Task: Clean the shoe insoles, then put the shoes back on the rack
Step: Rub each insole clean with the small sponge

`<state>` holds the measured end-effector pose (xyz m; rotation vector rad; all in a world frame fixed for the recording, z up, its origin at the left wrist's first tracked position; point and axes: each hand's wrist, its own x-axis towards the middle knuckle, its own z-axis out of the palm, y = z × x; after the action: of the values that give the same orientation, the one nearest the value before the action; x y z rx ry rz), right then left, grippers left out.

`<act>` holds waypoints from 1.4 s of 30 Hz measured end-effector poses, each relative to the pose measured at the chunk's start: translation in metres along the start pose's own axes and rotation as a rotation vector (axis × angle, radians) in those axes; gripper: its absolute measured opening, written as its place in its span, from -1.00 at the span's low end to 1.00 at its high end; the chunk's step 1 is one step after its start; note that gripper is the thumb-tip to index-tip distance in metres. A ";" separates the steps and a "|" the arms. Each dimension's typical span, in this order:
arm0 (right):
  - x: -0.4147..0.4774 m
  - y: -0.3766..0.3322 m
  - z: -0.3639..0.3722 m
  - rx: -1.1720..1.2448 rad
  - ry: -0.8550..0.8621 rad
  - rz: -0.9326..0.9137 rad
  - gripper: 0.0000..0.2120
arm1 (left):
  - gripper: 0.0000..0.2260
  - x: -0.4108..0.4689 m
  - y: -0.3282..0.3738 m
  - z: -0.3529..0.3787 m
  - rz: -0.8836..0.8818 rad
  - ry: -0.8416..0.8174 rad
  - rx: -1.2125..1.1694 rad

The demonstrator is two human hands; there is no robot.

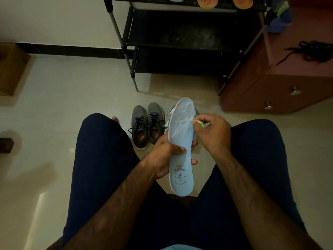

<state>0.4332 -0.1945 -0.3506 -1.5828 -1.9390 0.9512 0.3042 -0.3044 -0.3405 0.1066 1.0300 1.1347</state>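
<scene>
Gripping pale insole (181,147), left hand (163,156); right hand (212,134) pinching green brush (197,122).

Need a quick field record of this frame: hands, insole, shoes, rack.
left hand: grips pale blue foam insole mid-length, printed heel toward person
right hand: pinches small yellow-green item at insole's right edge
grey lace-up sneakers: pair, side by side on tiled floor
white shoe: on floor, mostly hidden behind insole
black metal rack: stands beyond the shoes
</scene>
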 end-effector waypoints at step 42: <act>-0.002 -0.003 0.007 0.085 -0.185 -0.090 -0.94 | -0.47 0.001 0.007 -0.001 0.044 0.023 -0.003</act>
<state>0.4266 -0.1985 -0.3535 -1.3903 -2.0447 1.1621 0.2989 -0.3013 -0.3380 0.1140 1.0505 1.1797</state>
